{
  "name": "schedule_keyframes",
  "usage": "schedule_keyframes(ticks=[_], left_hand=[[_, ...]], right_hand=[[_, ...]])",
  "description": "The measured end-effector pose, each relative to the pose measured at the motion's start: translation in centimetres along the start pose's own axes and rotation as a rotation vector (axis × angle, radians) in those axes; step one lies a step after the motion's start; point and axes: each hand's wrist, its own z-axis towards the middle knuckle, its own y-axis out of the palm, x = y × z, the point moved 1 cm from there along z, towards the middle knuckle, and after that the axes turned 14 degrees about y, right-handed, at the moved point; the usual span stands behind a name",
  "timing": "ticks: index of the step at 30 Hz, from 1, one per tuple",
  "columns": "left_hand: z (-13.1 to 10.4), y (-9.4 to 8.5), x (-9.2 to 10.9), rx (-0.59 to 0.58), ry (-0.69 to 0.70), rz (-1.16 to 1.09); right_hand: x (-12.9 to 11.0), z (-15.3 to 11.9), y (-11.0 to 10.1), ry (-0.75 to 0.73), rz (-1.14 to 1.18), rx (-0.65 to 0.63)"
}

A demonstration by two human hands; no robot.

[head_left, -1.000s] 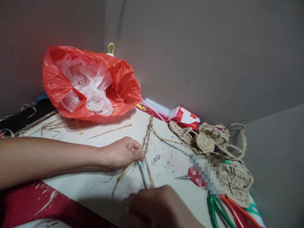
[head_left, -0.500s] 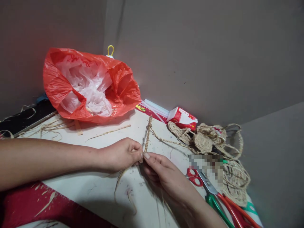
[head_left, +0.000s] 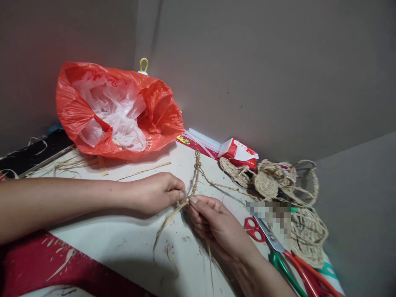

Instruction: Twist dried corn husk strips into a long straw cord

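Note:
Both hands meet over the white tabletop [head_left: 114,243] at the lower end of a braided straw cord [head_left: 196,175]. My left hand [head_left: 165,190] is closed, thumb and fingers pinching the cord's end from the left. My right hand [head_left: 210,216] pinches the same end from the right, its other fingers curled under. Loose straw strands [head_left: 165,225] hang down from between the hands. The cord stands up away from me, and a thinner braided length [head_left: 221,185] runs from its upper part toward a pile of woven straw pieces [head_left: 266,185] at the right.
An open red plastic bag [head_left: 74,119] with white plastic inside sits at the back left. A red tissue pack [head_left: 238,153] rests by the wall. At the right lie red-handled scissors [head_left: 255,229] and larger shears [head_left: 272,237]. Straw scraps [head_left: 66,165] are scattered on the left.
My left hand has risen slightly, and the loose strands now fan out below the hands. My right hand has shifted a little, still pinching the cord's end.

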Motion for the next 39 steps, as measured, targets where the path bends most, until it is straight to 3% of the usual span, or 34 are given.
schedule_keyframes(ticks=[4, 8, 14, 19, 25, 26, 28, 30, 31, 35, 37, 39], left_hand=[[-0.2, 0.2, 1.0, 0.032, -0.003, 0.26], [-0.8, 1.4, 1.6, -0.015, 0.023, 0.537], [-1.9, 3.3, 1.2, -0.2, 0.286, 0.989], [-2.8, 4.7, 1.0, -0.212, 0.45, 1.152], [-3.6, 3.5, 3.9, -0.239, 0.472, 0.855], [-3.3, 3.0, 4.2, -0.17, 0.464, 0.768], [-2.5, 1.7, 4.3, 0.104, 0.401, 0.595], [-1.5, 0.8, 3.5, 0.353, 0.263, 0.425], [-0.9, 0.6, 2.8, 0.392, 0.17, 0.311], [0.2, 1.3, 0.1, 0.138, -0.172, -0.284], [0.2, 1.6, -0.5, 0.103, -0.164, -0.359], [0.1, 1.5, -0.6, 0.113, -0.096, -0.278]], right_hand=[[0.1, 0.0, 0.6, 0.027, 0.05, 0.066], [0.8, 0.0, 1.3, 0.02, 0.1, 0.126], [1.7, 0.1, 2.4, 0.036, 0.178, 0.149], [1.6, 0.1, 2.9, 0.029, 0.227, 0.09], [1.0, -0.3, 1.9, 0.027, 0.184, 0.121], [0.9, -0.3, 1.7, 0.013, 0.187, 0.107], [0.7, -0.4, 1.4, -0.002, 0.191, 0.061], [0.6, -0.3, 1.3, 0.0, 0.181, 0.021], [0.5, -0.3, 1.2, 0.006, 0.17, 0.011], [0.3, -0.2, 1.0, -0.012, 0.078, 0.032], [0.3, -0.2, 0.8, -0.015, 0.029, 0.034], [0.3, -0.2, 0.5, 0.001, -0.018, 0.027]])
